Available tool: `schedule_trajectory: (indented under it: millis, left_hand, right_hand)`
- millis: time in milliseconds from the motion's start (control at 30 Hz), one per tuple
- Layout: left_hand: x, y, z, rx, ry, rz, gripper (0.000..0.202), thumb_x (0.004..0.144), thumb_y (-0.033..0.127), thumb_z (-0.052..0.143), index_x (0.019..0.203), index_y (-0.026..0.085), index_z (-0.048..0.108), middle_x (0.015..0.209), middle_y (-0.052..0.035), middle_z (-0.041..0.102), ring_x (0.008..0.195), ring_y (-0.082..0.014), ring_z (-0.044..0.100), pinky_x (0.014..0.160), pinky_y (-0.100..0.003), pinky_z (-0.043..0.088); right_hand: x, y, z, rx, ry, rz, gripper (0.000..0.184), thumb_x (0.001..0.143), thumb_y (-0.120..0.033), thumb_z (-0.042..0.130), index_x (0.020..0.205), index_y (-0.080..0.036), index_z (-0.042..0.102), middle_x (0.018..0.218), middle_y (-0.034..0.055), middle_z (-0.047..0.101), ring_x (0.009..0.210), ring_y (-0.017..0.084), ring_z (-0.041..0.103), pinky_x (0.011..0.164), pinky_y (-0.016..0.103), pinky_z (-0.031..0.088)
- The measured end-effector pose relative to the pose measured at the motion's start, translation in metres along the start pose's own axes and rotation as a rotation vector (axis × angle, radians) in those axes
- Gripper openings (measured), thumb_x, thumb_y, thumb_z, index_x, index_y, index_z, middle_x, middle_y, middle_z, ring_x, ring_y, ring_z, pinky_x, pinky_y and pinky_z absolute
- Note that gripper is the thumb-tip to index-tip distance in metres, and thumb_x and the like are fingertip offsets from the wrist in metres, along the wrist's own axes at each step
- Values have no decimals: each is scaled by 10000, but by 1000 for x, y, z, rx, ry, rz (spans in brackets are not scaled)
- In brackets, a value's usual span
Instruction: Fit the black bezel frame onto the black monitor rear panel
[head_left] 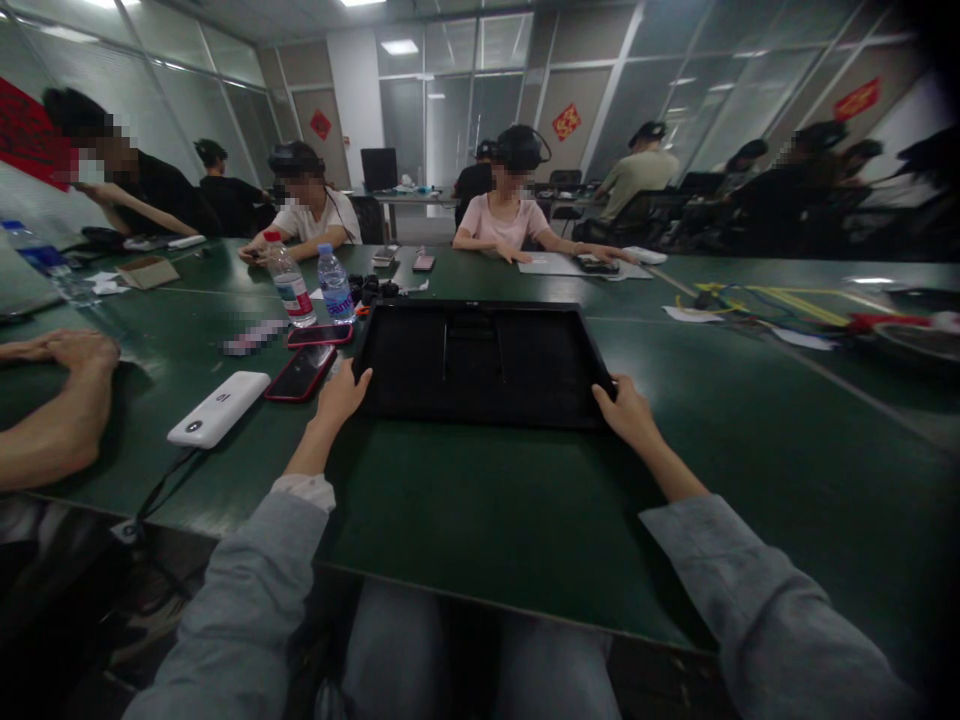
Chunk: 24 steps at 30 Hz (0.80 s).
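Observation:
A flat black monitor-like panel (480,360) lies on the green table in front of me. My left hand (341,395) grips its near left corner, fingers curled over the edge. At the near right corner my right hand (624,405) is closed on the panel's edge. Both grey sleeves reach in from the bottom of the view.
Left of the panel lie a red-cased phone (301,372), another phone (320,334), a white power bank (218,408) with a cable, and two water bottles (291,285). A neighbour's arm (52,400) rests at the left. Yellow cables (787,303) lie at the right. Several people sit across the table.

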<state>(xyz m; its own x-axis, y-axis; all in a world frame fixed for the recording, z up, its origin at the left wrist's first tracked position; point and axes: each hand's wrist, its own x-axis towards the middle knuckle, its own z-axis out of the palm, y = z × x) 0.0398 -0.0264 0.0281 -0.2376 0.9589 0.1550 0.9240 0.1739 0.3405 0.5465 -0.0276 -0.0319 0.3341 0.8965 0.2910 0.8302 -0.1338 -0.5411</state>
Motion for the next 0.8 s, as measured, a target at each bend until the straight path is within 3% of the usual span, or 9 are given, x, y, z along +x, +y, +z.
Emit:
schedule_trajectory:
  millis: [333, 800]
  left_hand:
    - [12, -14, 13, -10, -23, 37, 607, 1025, 503, 403, 1480, 101, 417, 1345, -248, 650, 1216, -358, 659, 997, -460, 515]
    - [13, -15, 15, -9, -26, 45, 612, 1022, 494, 410, 1482, 90, 413, 1343, -255, 647, 1214, -376, 657, 1004, -473, 506]
  right_hand:
    - [-2, -4, -3, 20, 1, -1, 516, 908, -447, 504, 1318, -137, 554, 1094, 192, 701, 1018, 343, 673, 886, 455, 534]
    - [-1, -2, -1, 2, -4, 9, 515, 924, -410, 504, 1352, -123, 531, 1155, 200, 687, 1087, 342, 663, 945, 458, 514]
